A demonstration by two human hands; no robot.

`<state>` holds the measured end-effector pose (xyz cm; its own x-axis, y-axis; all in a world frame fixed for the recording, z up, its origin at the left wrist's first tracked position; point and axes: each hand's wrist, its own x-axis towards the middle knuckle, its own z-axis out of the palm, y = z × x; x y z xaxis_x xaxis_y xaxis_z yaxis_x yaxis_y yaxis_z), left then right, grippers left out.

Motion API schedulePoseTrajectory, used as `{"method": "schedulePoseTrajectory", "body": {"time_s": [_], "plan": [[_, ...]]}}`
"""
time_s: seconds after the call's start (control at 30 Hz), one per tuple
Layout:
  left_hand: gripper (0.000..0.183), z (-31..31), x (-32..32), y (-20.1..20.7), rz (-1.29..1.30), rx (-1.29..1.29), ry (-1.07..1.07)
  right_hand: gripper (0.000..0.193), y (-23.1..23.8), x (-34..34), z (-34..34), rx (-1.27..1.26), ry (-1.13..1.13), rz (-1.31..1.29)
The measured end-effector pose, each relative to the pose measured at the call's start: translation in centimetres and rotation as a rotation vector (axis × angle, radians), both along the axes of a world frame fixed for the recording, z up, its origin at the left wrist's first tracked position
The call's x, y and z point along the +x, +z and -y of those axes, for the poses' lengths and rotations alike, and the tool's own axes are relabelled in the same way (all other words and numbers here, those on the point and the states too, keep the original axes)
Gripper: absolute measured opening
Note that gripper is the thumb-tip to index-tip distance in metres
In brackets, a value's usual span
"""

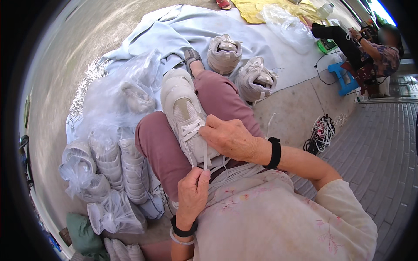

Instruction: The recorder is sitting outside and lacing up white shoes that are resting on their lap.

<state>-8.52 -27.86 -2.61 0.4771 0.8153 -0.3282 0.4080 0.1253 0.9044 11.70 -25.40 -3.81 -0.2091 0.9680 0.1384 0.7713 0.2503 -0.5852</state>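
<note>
A pale grey-white sneaker (179, 102) lies across my lap, its toe pointing away from me and its laces partly threaded. A flat white shoelace (205, 153) hangs from its upper part toward my body. Pinched fingertips of my left hand (191, 195) hold that lace below the shoe's collar. At the right side of the lacing, my right hand (230, 138) is closed with thumb and forefinger on the lace; the exact grip is hidden behind the fingers. Loose white laces (224, 178) lie over my lap under the right forearm.
Two similar sneakers (224, 54) stand ahead. Shoes in clear plastic bags (115, 213) and stacked shoes (135, 174) crowd the left. A light-blue cloth (148, 32) covers the ground. Tangled cords (320, 135) lie right. Another person (383, 56) sits near a blue stool (342, 78).
</note>
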Motion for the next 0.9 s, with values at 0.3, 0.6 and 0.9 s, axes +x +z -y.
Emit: {"method": "schedulePoseTrajectory", "body": {"time_s": [0.3, 0.6, 0.9], "plan": [[0.032, -0.3, -1.4, 0.9, -0.094, 0.063, -0.062, 0.009, -0.4, 0.3, -0.9, -0.31, -0.084, -0.299], [0.037, -0.7, -0.2, 3.0, 0.063, -0.056, -0.226, 0.007, 1.1, 1.0, 0.0, -0.225, -0.177, -0.064], [0.045, 0.2, 5.3, 2.1, 0.189, -0.133, -0.493, 0.026, 1.5, -0.1, 1.5, -0.102, -0.063, -0.181]]}}
